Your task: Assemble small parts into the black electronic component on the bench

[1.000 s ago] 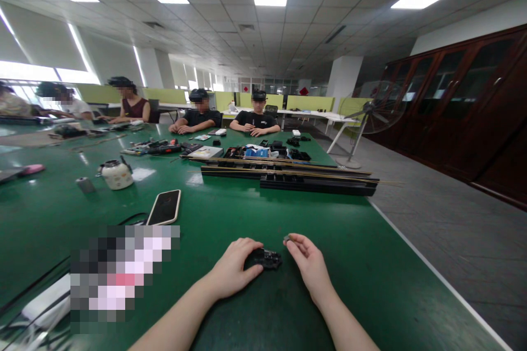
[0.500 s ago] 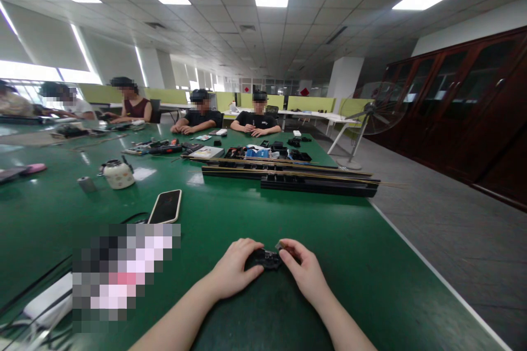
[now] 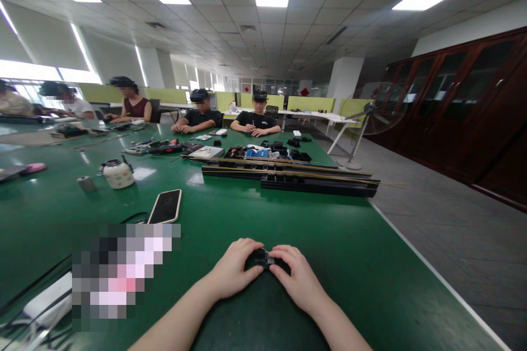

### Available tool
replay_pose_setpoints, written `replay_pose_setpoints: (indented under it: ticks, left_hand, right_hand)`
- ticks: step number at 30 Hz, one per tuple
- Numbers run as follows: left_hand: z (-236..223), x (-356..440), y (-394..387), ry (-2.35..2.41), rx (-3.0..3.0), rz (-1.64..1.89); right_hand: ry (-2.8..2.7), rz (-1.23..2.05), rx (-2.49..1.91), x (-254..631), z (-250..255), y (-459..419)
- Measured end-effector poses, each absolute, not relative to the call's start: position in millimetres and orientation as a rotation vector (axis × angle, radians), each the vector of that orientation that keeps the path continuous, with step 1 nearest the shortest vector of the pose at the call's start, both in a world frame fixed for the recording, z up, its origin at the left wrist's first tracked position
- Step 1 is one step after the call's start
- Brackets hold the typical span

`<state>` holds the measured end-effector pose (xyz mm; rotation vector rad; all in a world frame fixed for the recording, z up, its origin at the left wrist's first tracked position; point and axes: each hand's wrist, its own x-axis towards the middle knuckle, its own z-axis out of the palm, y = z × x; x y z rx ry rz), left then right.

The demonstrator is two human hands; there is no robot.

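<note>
A small black plastic part [image 3: 259,259] lies on the green table in front of me. My left hand [image 3: 233,270] grips it from the left, thumb on the near side and fingers on the far side. From the right, my right hand [image 3: 297,275] closes thumb and fingers around a small greyish piece [image 3: 270,260] at the right end of the black part. This piece touches or sits in the black part; which of the two I cannot tell. Fingers cover much of both.
Long black rails [image 3: 319,185] with thin rods lie across the table ahead. To the left are a phone [image 3: 165,207], a white pot-shaped container [image 3: 118,174], a grey cylinder [image 3: 86,184], cables and a white box [image 3: 48,300]. Several people sit at the far side. The table's edge runs along the right.
My right hand has moved slightly left and down, bringing the small greyish piece from above the black part's right end onto it. The left hand stays in place.
</note>
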<state>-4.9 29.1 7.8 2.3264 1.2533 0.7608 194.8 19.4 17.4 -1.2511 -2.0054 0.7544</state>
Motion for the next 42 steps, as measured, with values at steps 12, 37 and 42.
replay_pose_setpoints:
  ticks: [12, 37, 42]
  left_hand:
    - [6.2, -5.8, 29.5, 1.233, 2.32, 0.775]
    - [7.6, -5.5, 28.8, 1.222, 2.326, 0.741]
    - [6.1, -4.5, 28.3, 1.266, 2.321, 0.758]
  right_hand:
    - [-2.064, 0.74, -1.267, 194.5, 17.1, 19.2]
    - [-2.027, 0.749, -1.265, 193.1, 22.1, 17.8]
    - [-2.02, 0.734, -1.3, 193.0, 22.3, 15.9]
